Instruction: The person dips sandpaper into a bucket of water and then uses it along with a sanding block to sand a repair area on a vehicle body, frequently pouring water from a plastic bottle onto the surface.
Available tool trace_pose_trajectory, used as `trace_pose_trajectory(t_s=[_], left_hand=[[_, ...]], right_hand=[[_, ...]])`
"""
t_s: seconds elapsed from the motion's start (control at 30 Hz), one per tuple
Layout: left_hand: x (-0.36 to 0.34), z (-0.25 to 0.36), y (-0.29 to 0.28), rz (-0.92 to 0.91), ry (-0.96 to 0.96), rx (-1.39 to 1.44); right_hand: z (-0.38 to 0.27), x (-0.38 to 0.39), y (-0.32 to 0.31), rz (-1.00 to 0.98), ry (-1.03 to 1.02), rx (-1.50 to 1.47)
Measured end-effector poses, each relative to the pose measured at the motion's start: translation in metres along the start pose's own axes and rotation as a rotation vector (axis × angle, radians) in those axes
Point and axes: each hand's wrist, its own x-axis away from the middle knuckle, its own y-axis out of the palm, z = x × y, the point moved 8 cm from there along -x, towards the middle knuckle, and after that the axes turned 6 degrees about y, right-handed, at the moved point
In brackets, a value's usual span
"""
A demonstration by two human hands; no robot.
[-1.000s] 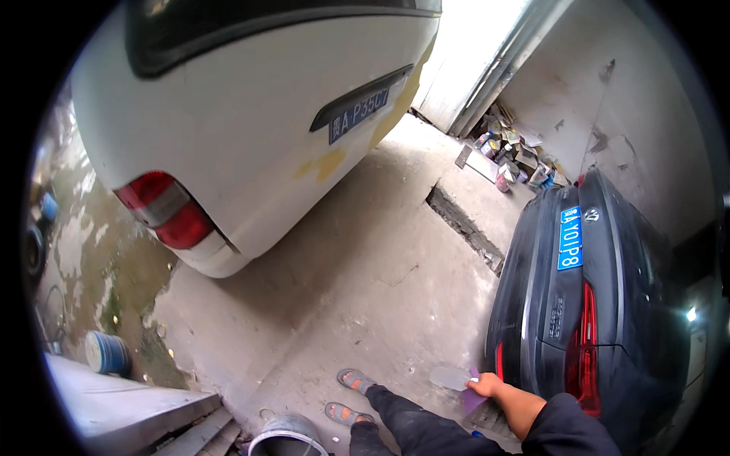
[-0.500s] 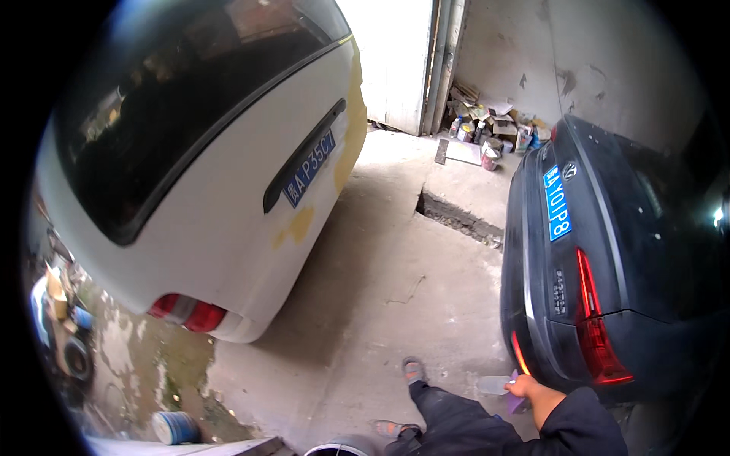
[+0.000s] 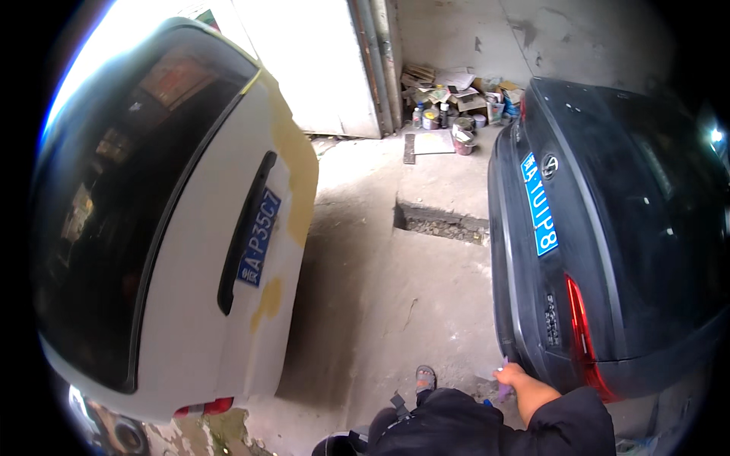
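My right hand (image 3: 511,374) is closed around a flat, pale translucent piece with a purple part (image 3: 505,390) that shows below the fingers. It is beside the rear bumper of a dark car (image 3: 525,319) on the right; whether it touches the bumper I cannot tell. A dark sleeve (image 3: 570,422) covers the arm above the wrist. My left hand is out of the picture. On the left stands a white van (image 3: 190,304) with yellowish patches on its rear door.
A rectangular trench (image 3: 441,223) is cut into the concrete floor (image 3: 365,289) between the vehicles. Cans, bottles and scrap cardboard (image 3: 456,95) are piled by the far wall, near a white door (image 3: 304,68). Part of a round bucket (image 3: 334,443) shows at the lower edge.
My view has shifted, so the van sits further left and lower and the far pile shows higher. A foot has moved forward, and my right hand keeps its hold beside the bumper.
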Motion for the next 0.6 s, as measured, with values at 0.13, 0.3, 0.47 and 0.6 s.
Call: trace_pose_trajectory(t_s=[0.13, 0.3, 0.47, 0.6], left_hand=[[-0.017, -0.005, -0.022, -0.094, 0.063, -0.355], [-0.121, 0.059, -0.095, -0.085, 0.419, -0.454], [-0.175, 0.226, -0.166, 0.317, 1.375, -0.391], [-0.295, 0.266, -0.198, -0.079, -0.185, 0.565]], right_hand=[[-0.031, -0.039, -0.057, 0.050, 0.000, -0.061], [-0.098, -0.075, -0.136, 0.099, -0.034, -0.106], [-0.135, -0.094, -0.210, 0.115, 0.059, -0.114], [-0.154, -0.104, -0.262, 0.142, 0.144, -0.134]])
